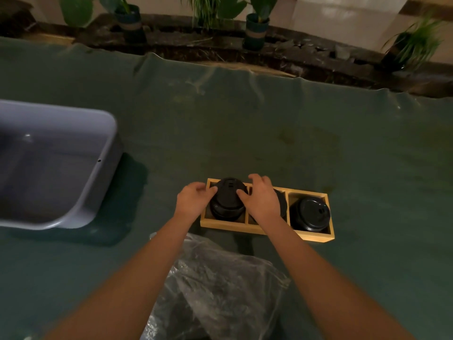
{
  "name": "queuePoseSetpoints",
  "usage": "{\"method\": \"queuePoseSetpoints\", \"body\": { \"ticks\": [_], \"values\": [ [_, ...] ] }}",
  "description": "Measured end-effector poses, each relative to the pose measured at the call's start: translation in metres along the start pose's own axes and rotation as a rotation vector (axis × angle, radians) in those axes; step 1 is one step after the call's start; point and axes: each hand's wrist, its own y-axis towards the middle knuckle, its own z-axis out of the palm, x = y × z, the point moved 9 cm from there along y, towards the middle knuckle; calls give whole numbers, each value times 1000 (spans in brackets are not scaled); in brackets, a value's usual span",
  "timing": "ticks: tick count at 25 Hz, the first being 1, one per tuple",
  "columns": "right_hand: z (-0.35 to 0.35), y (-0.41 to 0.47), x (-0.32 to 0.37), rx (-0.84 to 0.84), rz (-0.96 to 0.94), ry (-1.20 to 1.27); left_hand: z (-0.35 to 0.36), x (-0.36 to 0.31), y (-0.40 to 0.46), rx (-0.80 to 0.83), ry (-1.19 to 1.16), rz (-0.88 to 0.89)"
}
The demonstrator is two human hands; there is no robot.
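Observation:
A light wooden tray [311, 235] with three compartments lies on the green cloth [245, 131]. A black pot [229, 200] stands bottom-up in the left compartment. My left hand [192, 201] grips its left side and my right hand [261, 198] grips its right side, thumbs on the pot's upper edge. The middle compartment holds another black pot [282, 204], mostly hidden behind my right hand. A third black pot [311, 213] sits bottom-up in the right compartment.
A grey plastic tub [103, 173] stands at the left. A crumpled clear plastic bag [220, 285] lies between my forearms near the front edge. Potted plants [256, 28] line a dark ledge behind the cloth.

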Motion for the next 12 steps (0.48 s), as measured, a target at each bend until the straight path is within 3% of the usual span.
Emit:
{"method": "queuePoseSetpoints", "body": {
  "ticks": [3, 4, 6, 8, 9, 12],
  "values": [
    [-16, -18, 12, -42, -82, 23, -36, 19, -19, -20, -191, 19],
    [-11, -26, 19, 20, -125, 16, -58, 35, -28, -74, -157, 22],
    [19, -47, 27, 300, -150, -24, -93, 86, -45, -125, 15, -75],
    [56, -73, 26, 616, -148, -152, -101, 145, -62, -14, 78, -284],
    [70, -85, 23, 724, -132, -204, -94, 166, -73, 65, -6, -390],
    [85, -104, 4, 817, 20, -145, -58, 184, -106, 271, -294, -525]
  ]
}}
